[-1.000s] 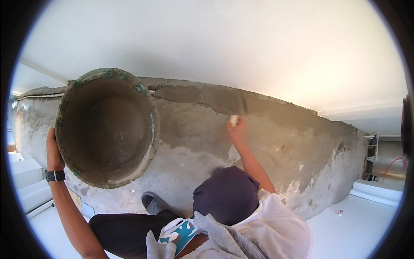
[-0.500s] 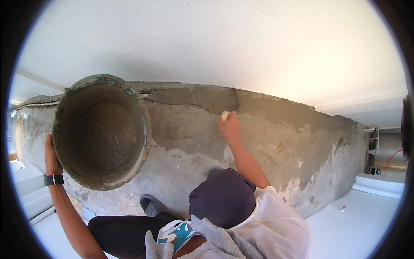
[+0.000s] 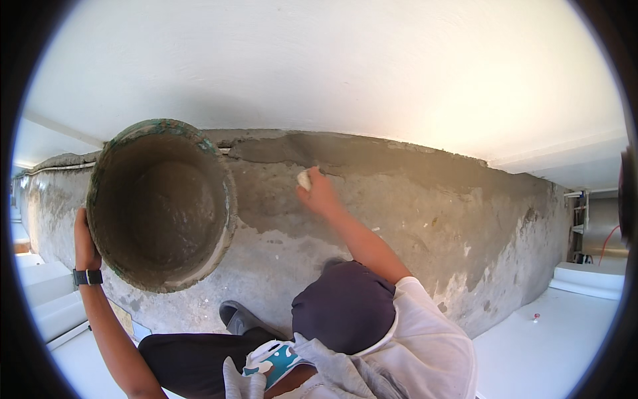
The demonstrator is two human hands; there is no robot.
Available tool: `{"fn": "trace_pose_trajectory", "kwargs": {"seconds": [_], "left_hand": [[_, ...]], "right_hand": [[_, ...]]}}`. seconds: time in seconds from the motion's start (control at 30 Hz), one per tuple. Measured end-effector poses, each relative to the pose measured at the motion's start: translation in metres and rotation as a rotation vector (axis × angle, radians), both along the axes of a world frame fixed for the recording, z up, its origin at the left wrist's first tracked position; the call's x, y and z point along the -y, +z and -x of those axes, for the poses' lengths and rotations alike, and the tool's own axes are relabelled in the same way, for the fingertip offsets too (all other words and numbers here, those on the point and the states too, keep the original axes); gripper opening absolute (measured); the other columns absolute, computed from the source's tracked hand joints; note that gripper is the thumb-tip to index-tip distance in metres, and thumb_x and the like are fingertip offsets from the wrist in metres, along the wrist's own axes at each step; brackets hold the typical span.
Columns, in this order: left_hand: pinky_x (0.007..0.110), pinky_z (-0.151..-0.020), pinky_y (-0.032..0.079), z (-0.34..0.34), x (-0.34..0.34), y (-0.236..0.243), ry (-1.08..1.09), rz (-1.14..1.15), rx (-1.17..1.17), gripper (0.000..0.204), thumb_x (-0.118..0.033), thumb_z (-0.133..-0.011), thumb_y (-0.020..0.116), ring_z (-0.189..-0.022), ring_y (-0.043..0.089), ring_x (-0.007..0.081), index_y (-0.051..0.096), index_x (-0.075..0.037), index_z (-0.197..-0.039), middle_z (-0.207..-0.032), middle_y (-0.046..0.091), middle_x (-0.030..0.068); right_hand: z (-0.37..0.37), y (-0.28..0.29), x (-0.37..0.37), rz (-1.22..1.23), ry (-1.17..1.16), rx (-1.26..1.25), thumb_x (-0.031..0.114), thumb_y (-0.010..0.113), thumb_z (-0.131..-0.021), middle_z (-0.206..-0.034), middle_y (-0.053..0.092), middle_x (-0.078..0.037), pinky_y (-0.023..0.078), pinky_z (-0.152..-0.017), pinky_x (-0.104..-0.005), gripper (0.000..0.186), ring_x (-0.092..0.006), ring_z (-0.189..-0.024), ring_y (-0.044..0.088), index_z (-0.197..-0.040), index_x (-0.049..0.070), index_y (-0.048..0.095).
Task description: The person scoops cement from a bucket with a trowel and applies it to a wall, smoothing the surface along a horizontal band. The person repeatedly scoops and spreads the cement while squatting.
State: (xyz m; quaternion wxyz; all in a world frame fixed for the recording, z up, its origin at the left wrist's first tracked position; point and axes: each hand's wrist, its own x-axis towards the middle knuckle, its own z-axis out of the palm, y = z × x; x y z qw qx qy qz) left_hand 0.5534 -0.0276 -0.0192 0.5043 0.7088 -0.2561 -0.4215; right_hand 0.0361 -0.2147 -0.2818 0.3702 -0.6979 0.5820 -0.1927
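My left hand, with a dark watch at the wrist, grips the outer left side of a large round bucket. The bucket is crusted with cement, tilted with its mouth toward me, and a grey wet film coats its inside; my fingers are partly hidden behind it. My right hand is closed round the pale handle of a trowel. Its blade is blurred against the wet mortar and hard to make out. A strip of smooth dark mortar runs along the foot of the white wall.
The white wall rises beyond the mortar. Rough, stained concrete lies under my hands. My knee and dark shoe are close below. A pipe runs at the far left; a ladder-like frame stands at the right.
My right hand has swept left along the mortar with the trowel, nearer the bucket. The mortar's left part looks smoother. My left hand and the bucket have barely shifted.
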Motion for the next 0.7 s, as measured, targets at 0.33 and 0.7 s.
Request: {"fn": "trace_pose_trajectory", "kwargs": {"seconds": [0.33, 0.7], "left_hand": [[0.033, -0.092, 0.049, -0.006, -0.004, -0.004, 0.044, 0.013, -0.089, 0.046, -0.04, -0.108, 0.037, -0.103, 0.063, 0.0162, 0.062, -0.004, -0.123, -0.117, 0.067, 0.0049], [0.032, -0.088, 0.051, 0.009, -0.002, 0.005, 0.035, -0.035, -0.019, 0.039, -0.034, -0.106, 0.038, -0.095, 0.064, 0.0158, 0.063, -0.004, -0.111, -0.108, 0.069, 0.0047]], "right_hand": [[0.131, 0.004, -0.047, -0.082, -0.573, -0.206, 0.026, 0.068, -0.088, -0.093, 0.067, -0.032, 0.052, -0.078, -0.0518, 0.047, -0.0472, -0.09, 0.067, -0.112, -0.007, 0.044], [-0.009, -0.004, -0.039, -0.158, -0.13, 0.142, 0.028, 0.067, -0.09, -0.093, 0.066, -0.033, 0.051, -0.076, -0.0539, 0.049, -0.05, -0.089, 0.066, -0.114, -0.006, 0.042]]}}
